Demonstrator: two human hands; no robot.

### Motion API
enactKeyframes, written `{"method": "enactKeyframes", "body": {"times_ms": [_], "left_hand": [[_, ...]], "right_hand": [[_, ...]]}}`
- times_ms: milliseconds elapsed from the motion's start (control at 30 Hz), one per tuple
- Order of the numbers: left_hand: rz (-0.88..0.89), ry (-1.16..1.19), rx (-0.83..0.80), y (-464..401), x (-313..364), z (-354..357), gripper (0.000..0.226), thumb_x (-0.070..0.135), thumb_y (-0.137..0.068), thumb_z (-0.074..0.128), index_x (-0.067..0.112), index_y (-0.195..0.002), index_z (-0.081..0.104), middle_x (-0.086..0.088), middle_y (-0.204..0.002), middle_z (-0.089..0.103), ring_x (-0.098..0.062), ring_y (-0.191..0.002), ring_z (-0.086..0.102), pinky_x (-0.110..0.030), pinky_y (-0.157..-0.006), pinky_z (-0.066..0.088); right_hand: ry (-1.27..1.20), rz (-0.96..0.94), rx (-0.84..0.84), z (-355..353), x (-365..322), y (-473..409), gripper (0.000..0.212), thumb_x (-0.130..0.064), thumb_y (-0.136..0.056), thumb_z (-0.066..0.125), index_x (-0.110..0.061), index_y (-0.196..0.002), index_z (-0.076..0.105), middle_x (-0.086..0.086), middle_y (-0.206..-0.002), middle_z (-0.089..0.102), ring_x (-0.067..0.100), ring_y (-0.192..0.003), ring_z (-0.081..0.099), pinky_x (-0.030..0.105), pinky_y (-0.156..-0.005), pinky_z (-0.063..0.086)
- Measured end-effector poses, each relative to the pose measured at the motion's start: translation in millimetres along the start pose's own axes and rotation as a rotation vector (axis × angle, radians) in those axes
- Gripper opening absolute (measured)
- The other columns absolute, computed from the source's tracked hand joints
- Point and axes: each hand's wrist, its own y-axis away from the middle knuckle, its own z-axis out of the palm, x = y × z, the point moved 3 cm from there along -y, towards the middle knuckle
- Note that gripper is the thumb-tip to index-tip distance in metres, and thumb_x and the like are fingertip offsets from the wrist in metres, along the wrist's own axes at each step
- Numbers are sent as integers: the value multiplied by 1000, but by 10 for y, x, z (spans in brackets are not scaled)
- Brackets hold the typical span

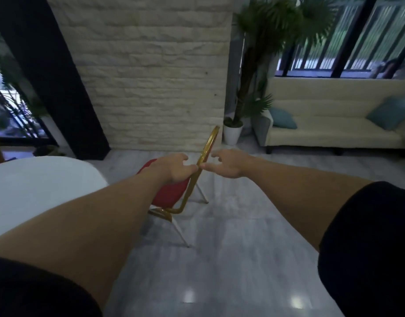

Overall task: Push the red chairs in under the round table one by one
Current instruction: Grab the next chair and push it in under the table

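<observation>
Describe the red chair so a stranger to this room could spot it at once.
Start at the pale stone-brick wall, then drop to the grey floor in front of it, just right of the round white table. There stands the chair, the only seat with a red cushion and a thin gold frame, unlike the cream sofa.

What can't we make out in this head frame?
- Red chair seat: mostly behind the left hand and forearm.
- Chair front legs: hidden by seat and arm.
- Round table: cut off at left edge, base unseen.
- Right hand fingers: blurred, contact with gold backrest unclear.
</observation>
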Motion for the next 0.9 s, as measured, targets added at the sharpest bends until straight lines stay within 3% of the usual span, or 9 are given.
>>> {"method": "enactKeyframes", "body": {"times_ms": [267, 567, 767, 900], "left_hand": [[-129, 49, 38, -947, 574, -4, 81, 67, -88, 50, 20, -153, 37, -8, -160, 39, -30, -142, 42, -46, -114, 37], [-224, 104, 44, -2107, 929, -28, 109, 85, -66, 38, 22, -154, 34, -11, -157, 42, -34, -139, 44, -47, -114, 37], [-277, 164, 46, -2775, 963, -102, 84, 71, -89, 44, 21, -155, 32, -10, -160, 38, -30, -142, 40, -45, -116, 33], [-332, 223, 11, -3016, 976, -133, 85, 67, -90, 50, 20, -157, 27, -7, -163, 32, -28, -145, 36, -39, -118, 29]], "right_hand": [[56, -132, -11, -448, 908, -910, 91, -83, -93, 42, -14, -151, 51, 13, -147, 61, 32, -129, 59, 41, -98, 46], [30, -225, -29, -721, 1618, -2190, 83, -88, -87, 46, -27, -142, 60, 7, -142, 63, 29, -125, 61, 44, -103, 50], [83, -289, -111, -947, 1981, -2941, 89, -88, -84, 52, -26, -148, 54, 6, -148, 58, 28, -130, 56, 46, -107, 48], [124, -351, -172, -1051, 2091, -3371, 112, -97, -68, 57, -28, -156, 45, 5, -156, 52, 29, -137, 51, 45, -111, 46]]}}
